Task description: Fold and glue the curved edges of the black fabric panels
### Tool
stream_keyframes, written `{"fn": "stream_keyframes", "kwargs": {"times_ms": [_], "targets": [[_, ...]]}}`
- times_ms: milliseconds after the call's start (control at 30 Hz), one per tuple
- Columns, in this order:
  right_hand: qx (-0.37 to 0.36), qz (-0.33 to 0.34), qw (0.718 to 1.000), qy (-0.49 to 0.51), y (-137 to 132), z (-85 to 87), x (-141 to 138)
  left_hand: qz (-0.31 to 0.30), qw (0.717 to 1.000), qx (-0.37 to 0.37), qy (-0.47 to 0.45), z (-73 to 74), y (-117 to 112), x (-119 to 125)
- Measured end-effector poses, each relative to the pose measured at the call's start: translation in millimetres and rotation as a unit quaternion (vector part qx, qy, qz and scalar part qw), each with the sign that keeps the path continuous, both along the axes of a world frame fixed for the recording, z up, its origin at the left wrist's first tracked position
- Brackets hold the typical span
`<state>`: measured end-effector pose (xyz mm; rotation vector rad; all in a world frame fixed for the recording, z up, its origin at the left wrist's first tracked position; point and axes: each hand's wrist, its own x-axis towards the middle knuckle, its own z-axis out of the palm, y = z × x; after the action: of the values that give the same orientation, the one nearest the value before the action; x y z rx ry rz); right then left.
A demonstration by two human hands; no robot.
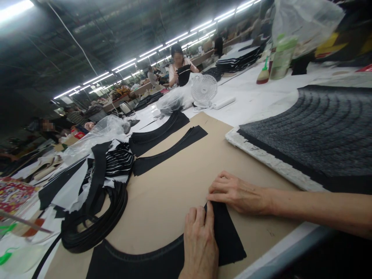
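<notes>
A curved black fabric piece [136, 265] lies on the tan board [171, 186] at the front, with a folded-looking rim along its inner curve. My left hand [201, 242] rests over that rim, fingers curled and pressed together on it, the index finger reaching towards the piece's upper corner. At this corner my right hand [236, 192] pinches the edge, its fingertips almost touching my left index finger. What lies under the fingertips is hidden. Farther back on the board are a single curved black strip [171, 151] and a stack of similar black pieces [158, 131].
A coil of black strip [95, 232] and a layered pile of black pieces [119, 157] lie left. Ribbed dark panels [314, 131] rest on a white slab at right. Behind stand a small white fan [204, 90], bottles [283, 58] and a person [180, 68] holding black material.
</notes>
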<state>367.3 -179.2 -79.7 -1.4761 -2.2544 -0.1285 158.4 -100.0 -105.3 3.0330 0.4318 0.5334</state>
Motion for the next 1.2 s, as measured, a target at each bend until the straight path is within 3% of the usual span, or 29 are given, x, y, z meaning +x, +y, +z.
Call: {"fn": "stream_keyframes", "kwargs": {"times_ms": [433,567,667,767,867,1033,1200], "targets": [[-0.054,-0.033,0.998,0.028,-15,-1.5,-13,0.01,1.0,-0.027,0.0,-2.9,-5,-8],[-0.073,-0.082,0.992,0.057,-19,2.0,-10,0.013,1.0,-0.014,0.013,-1.2,-7,-8],[-0.061,-0.12,0.988,0.081,-20,4.8,-11,0.012,1.0,0.005,0.02,1.1,-7,-8],[-0.042,-0.102,0.992,0.062,-21,3.2,-17,0.019,1.0,0.017,0.019,2.3,-8,-8],[-0.066,-0.089,0.993,0.04,-22,-2.5,-24,0.019,1.0,0.022,0.01,-3.4,-12,-9],[-0.057,-0.125,0.99,0.033,-23,-6.1,-26,0.056,0.993,0.046,-0.09,-23.1,-21,-16],[-0.02,-0.09,0.996,0.012,-18,-4.9,-40,0.037,0.996,0.062,-0.058,-21.5,-25,-24]]}}
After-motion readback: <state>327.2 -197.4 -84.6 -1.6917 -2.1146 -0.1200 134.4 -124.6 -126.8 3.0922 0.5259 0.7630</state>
